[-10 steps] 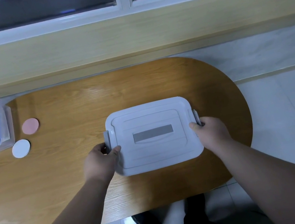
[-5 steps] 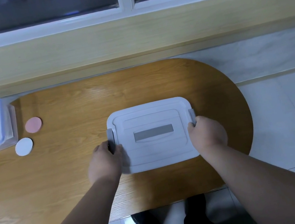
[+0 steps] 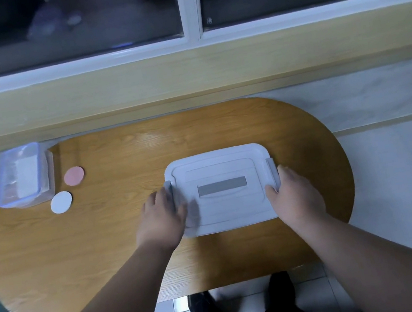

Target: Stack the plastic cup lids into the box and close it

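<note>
A white plastic box (image 3: 218,172) with its lid on sits at the middle right of the wooden table (image 3: 118,225). Its lid has a grey rectangular patch in the centre and grey latches on both short sides. My left hand (image 3: 162,217) grips the left side at the latch, fingers curled over the edge. My right hand (image 3: 294,195) grips the right side at the other latch. A pink cup lid (image 3: 74,176) and a white cup lid (image 3: 61,202) lie flat on the table far to the left, away from both hands.
A clear plastic container (image 3: 23,177) with a blue-rimmed lid stands at the table's far left corner, beside the two cup lids. A yellow window ledge (image 3: 186,77) runs behind the table. White tiled floor lies to the right and below.
Both hands have slid slightly along the box's sides and now press on the side latches. The box has stayed in place. The camera has tilted up a little.
</note>
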